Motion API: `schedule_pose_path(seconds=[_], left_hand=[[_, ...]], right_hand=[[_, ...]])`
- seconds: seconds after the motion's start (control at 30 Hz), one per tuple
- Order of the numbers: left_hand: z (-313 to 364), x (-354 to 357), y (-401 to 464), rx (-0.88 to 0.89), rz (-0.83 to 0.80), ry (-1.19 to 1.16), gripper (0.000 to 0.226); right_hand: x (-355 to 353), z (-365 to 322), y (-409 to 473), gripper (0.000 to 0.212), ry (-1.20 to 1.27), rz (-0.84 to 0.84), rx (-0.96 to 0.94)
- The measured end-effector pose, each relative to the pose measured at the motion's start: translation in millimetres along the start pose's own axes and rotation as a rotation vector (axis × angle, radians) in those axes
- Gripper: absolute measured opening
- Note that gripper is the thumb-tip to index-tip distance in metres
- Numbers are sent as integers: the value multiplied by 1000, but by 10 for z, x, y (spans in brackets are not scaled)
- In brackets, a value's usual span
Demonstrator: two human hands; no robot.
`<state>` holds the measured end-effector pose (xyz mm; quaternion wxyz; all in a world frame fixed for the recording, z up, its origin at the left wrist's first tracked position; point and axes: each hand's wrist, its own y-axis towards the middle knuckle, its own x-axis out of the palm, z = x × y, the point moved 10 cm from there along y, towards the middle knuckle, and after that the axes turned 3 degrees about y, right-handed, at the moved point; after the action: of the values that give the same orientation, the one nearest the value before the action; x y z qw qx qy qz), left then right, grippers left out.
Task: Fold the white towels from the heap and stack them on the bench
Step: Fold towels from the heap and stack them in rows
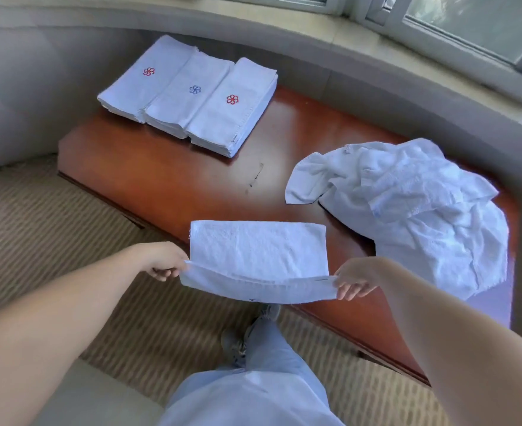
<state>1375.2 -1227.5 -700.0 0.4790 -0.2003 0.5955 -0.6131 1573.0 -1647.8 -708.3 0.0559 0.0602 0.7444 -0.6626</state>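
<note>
A white towel (258,256) lies half on the near edge of the reddish wooden bench (167,170), its near part lifted and stretched between my hands. My left hand (164,261) pinches its left corner and my right hand (353,279) pinches its right corner. The heap of crumpled white towels (407,204) sits on the right part of the bench. Three stacks of folded white towels (192,93) stand side by side at the bench's far left, each top towel with a small embroidered flower, two red and one blue.
A grey upholstered curved wall wraps behind the bench, with a window sill (376,32) above it. Striped carpet (53,226) covers the floor to the left. My legs in light blue trousers and a shoe (253,333) are below the towel.
</note>
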Motion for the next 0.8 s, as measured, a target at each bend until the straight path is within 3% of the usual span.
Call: schedule_pose_path(seconds=[0.13, 0.3, 0.8], left_hand=[[171, -346, 97, 77, 194, -106, 22], [355, -572, 257, 154, 342, -178, 21], [488, -765, 1172, 17, 513, -57, 22]], right_hand=[[-444, -257, 84, 13, 156, 198, -105], [-947, -566, 209, 18, 204, 550, -289], [-1309, -663, 1119, 19, 110, 731, -190]])
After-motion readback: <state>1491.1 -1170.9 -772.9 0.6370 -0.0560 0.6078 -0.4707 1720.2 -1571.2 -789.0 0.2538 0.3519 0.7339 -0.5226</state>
